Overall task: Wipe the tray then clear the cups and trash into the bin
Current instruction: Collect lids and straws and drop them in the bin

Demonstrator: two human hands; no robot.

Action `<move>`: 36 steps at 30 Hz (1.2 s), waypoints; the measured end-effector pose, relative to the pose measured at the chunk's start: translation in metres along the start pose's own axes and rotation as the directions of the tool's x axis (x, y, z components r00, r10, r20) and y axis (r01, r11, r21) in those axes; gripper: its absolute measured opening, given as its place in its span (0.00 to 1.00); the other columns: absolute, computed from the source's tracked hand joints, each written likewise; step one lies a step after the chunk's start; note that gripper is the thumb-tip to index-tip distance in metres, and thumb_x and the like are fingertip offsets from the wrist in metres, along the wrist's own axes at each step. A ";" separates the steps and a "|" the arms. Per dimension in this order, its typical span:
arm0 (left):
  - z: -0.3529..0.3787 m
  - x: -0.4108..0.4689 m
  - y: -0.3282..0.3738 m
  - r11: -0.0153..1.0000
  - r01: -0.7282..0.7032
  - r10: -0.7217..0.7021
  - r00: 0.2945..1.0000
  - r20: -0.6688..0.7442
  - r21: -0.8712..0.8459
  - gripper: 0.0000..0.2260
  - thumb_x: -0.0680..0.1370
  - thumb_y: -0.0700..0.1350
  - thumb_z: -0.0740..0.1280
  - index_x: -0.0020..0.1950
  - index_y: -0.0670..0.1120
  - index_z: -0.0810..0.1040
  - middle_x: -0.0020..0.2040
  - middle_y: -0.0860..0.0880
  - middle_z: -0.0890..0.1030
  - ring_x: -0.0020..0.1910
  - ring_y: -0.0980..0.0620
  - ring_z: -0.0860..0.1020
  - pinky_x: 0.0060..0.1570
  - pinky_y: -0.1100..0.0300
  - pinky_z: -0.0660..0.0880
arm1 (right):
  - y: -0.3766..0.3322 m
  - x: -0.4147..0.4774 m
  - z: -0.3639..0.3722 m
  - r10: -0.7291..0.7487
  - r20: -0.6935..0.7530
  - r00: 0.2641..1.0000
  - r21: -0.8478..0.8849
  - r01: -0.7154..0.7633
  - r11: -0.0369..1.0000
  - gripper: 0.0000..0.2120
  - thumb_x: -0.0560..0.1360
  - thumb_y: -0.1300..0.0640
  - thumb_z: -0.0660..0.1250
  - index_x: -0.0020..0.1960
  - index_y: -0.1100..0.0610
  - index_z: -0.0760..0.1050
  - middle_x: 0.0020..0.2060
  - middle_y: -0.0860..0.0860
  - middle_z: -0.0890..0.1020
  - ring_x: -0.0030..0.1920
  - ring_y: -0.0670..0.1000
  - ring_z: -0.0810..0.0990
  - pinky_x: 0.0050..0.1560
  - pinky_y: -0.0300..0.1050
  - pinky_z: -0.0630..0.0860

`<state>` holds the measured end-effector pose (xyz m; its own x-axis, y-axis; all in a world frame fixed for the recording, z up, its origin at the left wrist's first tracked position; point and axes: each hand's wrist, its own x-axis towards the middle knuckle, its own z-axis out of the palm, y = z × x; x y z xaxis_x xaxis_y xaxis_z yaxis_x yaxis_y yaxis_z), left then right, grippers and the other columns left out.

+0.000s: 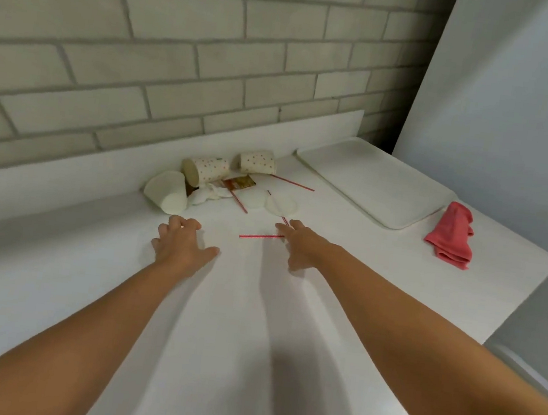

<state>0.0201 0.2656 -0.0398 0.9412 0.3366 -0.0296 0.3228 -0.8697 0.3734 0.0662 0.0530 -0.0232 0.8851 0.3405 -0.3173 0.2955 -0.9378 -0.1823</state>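
Tray (pixel 372 181) lies at the upper right of the frame on the white desk (pixel 219 304), pink cloth (pixel 452 234) just beside it, while tipped cups (pixel 206 169), lids (pixel 280 204) and straws (pixel 294 184) crowd the centre by the brick wall (pixel 144 70). Left hand (pixel 180 242) rests on the desk, fingers (pixel 181 223) loosely bent, holding nothing; right hand (pixel 299 245) stretches its fingers to the end of a red straw (pixel 260 236), and I cannot tell whether they pinch it. Lying flat and thin, that straw could skid away under the fingertips, and a careless sweep might set the sideways cups rolling.
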 end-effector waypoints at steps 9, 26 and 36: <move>-0.017 0.020 -0.023 0.988 0.010 -0.047 0.971 0.235 0.157 0.40 0.68 0.64 0.69 0.73 0.45 0.60 0.69 0.44 0.60 0.70 0.43 0.58 0.62 0.50 0.66 | -0.007 0.038 -0.010 0.188 -0.136 0.973 0.044 -0.183 0.982 0.19 0.72 0.62 0.65 0.63 0.58 0.72 0.60 0.53 0.73 0.62 0.56 0.70 0.56 0.48 0.75; -0.012 0.042 0.000 0.918 0.220 -0.138 0.957 0.254 -0.331 0.31 0.71 0.48 0.73 0.69 0.43 0.62 0.66 0.44 0.68 0.64 0.45 0.69 0.59 0.56 0.69 | -0.001 0.099 -0.017 0.034 -0.402 0.915 -0.181 -0.116 0.977 0.14 0.79 0.59 0.55 0.63 0.58 0.68 0.55 0.54 0.77 0.55 0.55 0.76 0.57 0.47 0.70; -0.004 0.063 0.030 0.639 0.211 -0.140 0.978 0.158 -0.740 0.07 0.80 0.42 0.59 0.56 0.43 0.72 0.52 0.44 0.74 0.50 0.46 0.72 0.48 0.55 0.70 | -0.028 0.097 -0.066 -0.040 -0.656 0.753 0.242 0.261 0.935 0.13 0.79 0.66 0.54 0.57 0.65 0.75 0.52 0.60 0.80 0.51 0.59 0.78 0.48 0.47 0.72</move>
<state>0.0892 0.2621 -0.0263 0.8905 0.3940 -0.2275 0.3308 -0.2176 0.9183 0.1679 0.1079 0.0127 0.8910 0.2499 0.3791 0.4198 -0.7715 -0.4780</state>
